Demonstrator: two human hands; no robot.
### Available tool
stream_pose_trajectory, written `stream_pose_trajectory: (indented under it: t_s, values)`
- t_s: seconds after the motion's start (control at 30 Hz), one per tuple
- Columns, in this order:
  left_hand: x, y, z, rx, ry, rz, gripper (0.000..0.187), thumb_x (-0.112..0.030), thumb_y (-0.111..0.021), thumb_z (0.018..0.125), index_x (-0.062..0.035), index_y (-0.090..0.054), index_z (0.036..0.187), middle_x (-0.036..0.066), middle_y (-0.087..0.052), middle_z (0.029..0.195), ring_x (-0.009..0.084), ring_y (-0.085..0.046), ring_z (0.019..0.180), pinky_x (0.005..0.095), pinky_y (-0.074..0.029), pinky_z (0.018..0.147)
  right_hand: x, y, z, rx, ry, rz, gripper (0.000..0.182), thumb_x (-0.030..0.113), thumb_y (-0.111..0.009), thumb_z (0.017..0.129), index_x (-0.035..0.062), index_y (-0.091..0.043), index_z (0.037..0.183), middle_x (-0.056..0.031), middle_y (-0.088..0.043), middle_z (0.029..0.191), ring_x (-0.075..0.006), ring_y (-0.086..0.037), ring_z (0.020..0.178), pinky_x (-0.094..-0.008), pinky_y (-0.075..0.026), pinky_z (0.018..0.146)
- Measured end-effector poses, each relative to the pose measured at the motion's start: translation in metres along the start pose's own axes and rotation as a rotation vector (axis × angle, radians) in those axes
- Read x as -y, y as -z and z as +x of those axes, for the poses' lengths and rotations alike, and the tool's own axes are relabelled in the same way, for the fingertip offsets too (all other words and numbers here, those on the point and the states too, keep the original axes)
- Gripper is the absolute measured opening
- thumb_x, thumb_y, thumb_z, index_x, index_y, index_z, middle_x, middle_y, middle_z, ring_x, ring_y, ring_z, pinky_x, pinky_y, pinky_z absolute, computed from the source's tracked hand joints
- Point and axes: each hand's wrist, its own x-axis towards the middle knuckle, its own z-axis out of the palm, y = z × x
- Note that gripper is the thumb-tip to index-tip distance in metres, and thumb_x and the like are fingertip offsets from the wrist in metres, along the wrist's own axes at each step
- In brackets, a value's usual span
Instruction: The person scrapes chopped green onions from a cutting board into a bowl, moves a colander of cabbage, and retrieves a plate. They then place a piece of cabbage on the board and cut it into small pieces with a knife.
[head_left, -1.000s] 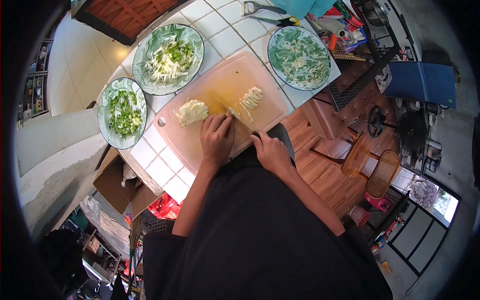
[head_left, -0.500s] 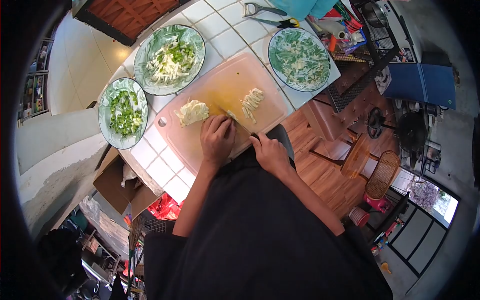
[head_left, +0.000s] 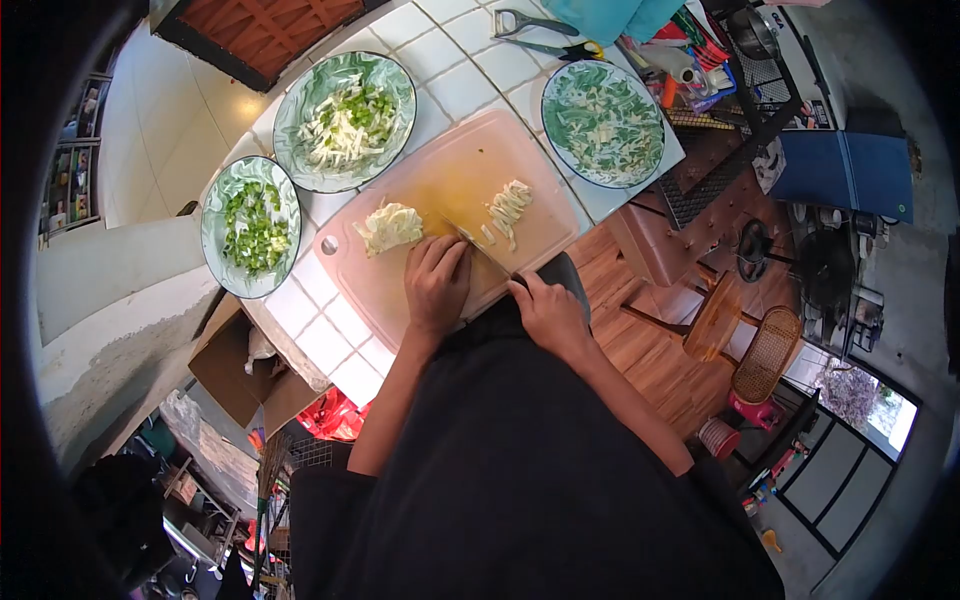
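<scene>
On the pink cutting board (head_left: pixel 400 290), my left hand (head_left: pixel 438 285) has its fingers bent and pressed together over a piece of cabbage, mostly hidden beneath them. My right hand (head_left: pixel 553 312) is wrapped round the handle of a knife (head_left: pixel 483 252), whose thin blade crosses the board just right of my left fingertips. Beyond the blade lie a loose cut strip and a small pile of pale cabbage strips (head_left: pixel 509 212). A larger chunk of cabbage (head_left: pixel 391 228) rests to the left, close to my left hand's knuckles.
Behind the board stands a bowl of pale strips and chopped greens (head_left: pixel 398 140). To the left is a plate of chopped greens (head_left: pixel 290 215); at right, a green-white plate with shreds (head_left: pixel 652 150). A peeler (head_left: pixel 540 22) and scissors (head_left: pixel 565 48) lie on the tiled counter (head_left: pixel 455 85).
A cut strip now lies apart, right of the blade. My right hand has shifted slightly right and down with the knife. My left hand stays nearly in place; the whole view has shifted a little.
</scene>
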Motion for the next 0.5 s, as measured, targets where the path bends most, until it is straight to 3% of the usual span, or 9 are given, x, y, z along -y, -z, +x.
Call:
stream_pose_trajectory:
  t_s: [0.5]
  values:
    - [-0.003,0.003,-0.002,0.018,-0.003,0.028,0.016,-0.004,-0.075,0.075,-0.0018,-0.071,0.090,0.010,-0.065,0.095,0.0300,-0.063,0.093,0.0403,-0.050,0.085,0.004,-0.002,0.003,-0.022,-0.010,0.013,0.041,0.042,-0.045,0.103,0.0037,-0.057,0.092,-0.0283,-0.064,0.070,-0.0501,-0.064,0.075,-0.0594,-0.050,0.066]
